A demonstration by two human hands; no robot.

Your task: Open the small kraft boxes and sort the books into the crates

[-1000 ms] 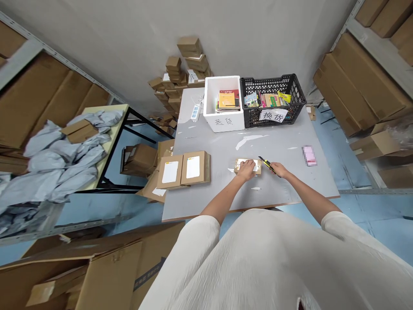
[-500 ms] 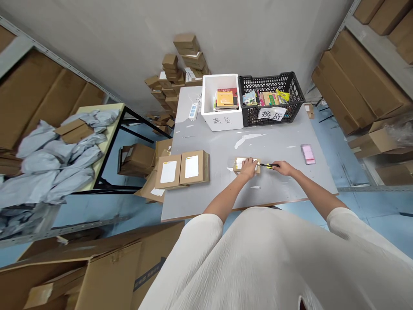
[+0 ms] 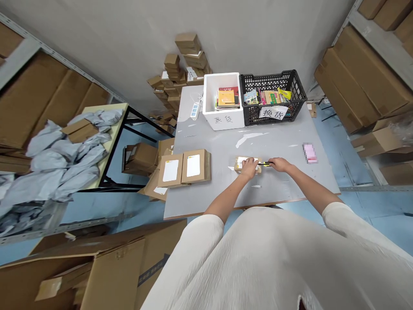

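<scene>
A small cardboard box (image 3: 238,165) with a white label lies on the grey table (image 3: 222,191), near its front edge. My left hand (image 3: 248,166) presses on the top of this box, fingers curled over its label. From the right, my right hand (image 3: 278,164) grips a thin yellow and black tool (image 3: 266,163). The tool points left, its tip at the right end of the box beside my left fingers. The tip is too small to make out.
Two labelled cartons (image 3: 193,167) stand at the table's left. At the back are a white foam box (image 3: 222,118) of books and a black crate (image 3: 293,110). A power strip (image 3: 195,111) lies back left, a pink phone-like object (image 3: 310,153) at right.
My right hand has moved slightly left, with the tool closer to the box. My left hand stays on the box. The view has shifted slightly.
</scene>
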